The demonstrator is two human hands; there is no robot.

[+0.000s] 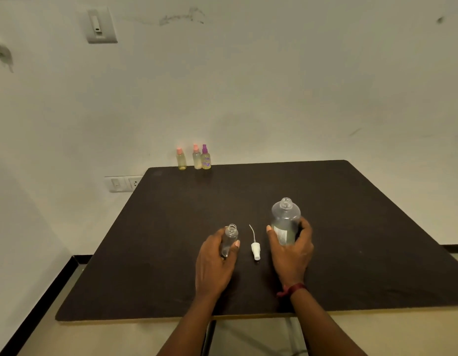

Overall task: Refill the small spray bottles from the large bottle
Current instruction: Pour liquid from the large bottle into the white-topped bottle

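A small clear spray bottle (230, 237) stands upright on the dark table (171, 227) with its neck uncapped. My left hand (215, 263) grips its body. Its white spray head (255, 249), with a thin dip tube, lies flat on the table between my hands. The large clear bottle (285, 219) stands to the right, uncapped, with some liquid in it and a label facing me. My right hand (290, 255) grips its lower half.
Three small capped bottles stand at the table's far edge by the wall: two with pink caps (181, 159) (196, 157) and one with a purple cap (205, 158). Wall sockets (122, 183) sit at the left. The table's front edge is near my forearms.
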